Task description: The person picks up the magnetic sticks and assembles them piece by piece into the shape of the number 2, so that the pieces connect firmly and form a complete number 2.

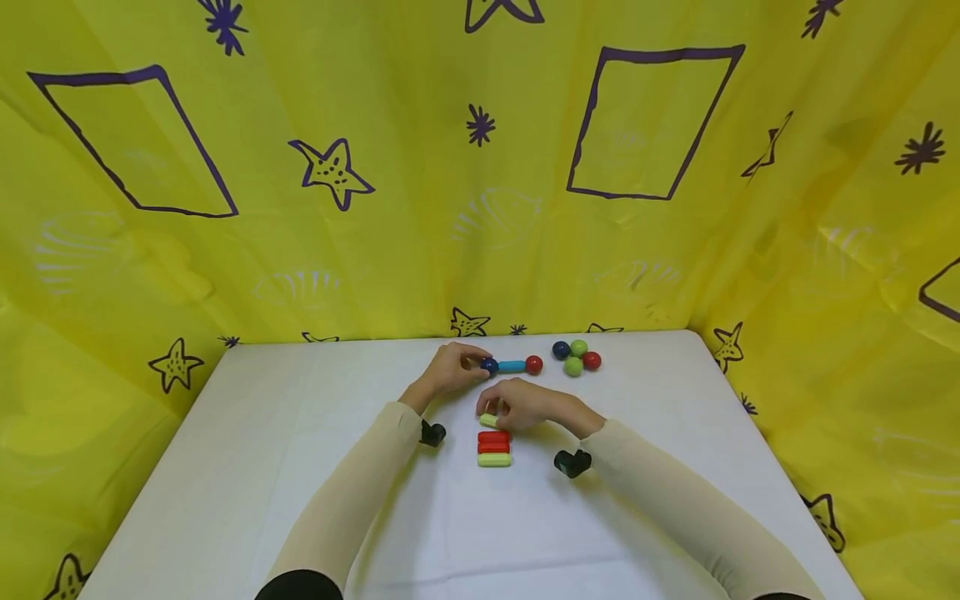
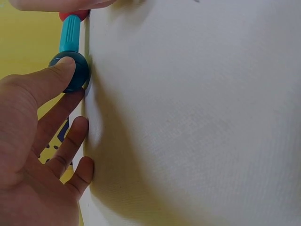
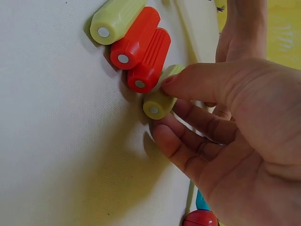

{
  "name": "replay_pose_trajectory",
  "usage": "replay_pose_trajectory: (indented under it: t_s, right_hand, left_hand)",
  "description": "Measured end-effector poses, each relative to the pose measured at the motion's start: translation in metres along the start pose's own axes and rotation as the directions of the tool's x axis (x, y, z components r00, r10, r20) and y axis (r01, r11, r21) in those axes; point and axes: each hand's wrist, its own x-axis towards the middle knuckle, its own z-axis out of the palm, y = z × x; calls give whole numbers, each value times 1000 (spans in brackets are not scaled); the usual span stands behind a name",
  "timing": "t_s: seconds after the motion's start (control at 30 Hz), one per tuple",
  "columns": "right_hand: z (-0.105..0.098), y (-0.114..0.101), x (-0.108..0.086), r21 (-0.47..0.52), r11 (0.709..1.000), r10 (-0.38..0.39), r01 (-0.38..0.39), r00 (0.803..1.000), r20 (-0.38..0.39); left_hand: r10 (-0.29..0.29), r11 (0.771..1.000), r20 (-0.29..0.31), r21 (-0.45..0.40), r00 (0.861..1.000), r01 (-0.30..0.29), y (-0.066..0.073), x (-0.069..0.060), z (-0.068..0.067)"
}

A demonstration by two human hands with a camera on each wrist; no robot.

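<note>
My left hand pinches a dark blue ball between thumb and fingers. A light blue rod joins that ball to a red ball, and the three lie in a line. Nearer the front, my right hand pinches a pale green rod with its thumb and fingers. Just beside it lie two red rods and another pale green rod, side by side. Round silvery discs show on the rods' ends in the right wrist view.
A cluster of loose balls stands at the back right: a dark blue ball, two green balls and a red ball. The white table meets a yellow patterned curtain at its back and sides.
</note>
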Motion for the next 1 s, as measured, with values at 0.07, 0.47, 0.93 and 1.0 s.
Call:
replay_pose_trajectory:
  t_s: [0.07, 0.47, 0.93, 1.0]
  right_hand:
    - [0, 0, -1, -4, 1000, 7, -7, 1000, -13]
    - [-10, 14, -23, 114, 993, 1, 13, 993, -121]
    - [-17, 44, -64, 226, 974, 51, 18, 954, -295]
    - [-16, 45, -68, 246, 969, 71, 10, 945, -319]
  left_hand:
    - [6, 1000, -1, 2, 1000, -6, 0, 0, 1]
    - [-21, 1000, 8, 11, 1000, 21, 0, 1, 2]
    - [-55, 999, 13, 1, 998, 55, 3, -1, 0]
    - [-56, 998, 12, -1, 998, 56, 4, -2, -1]
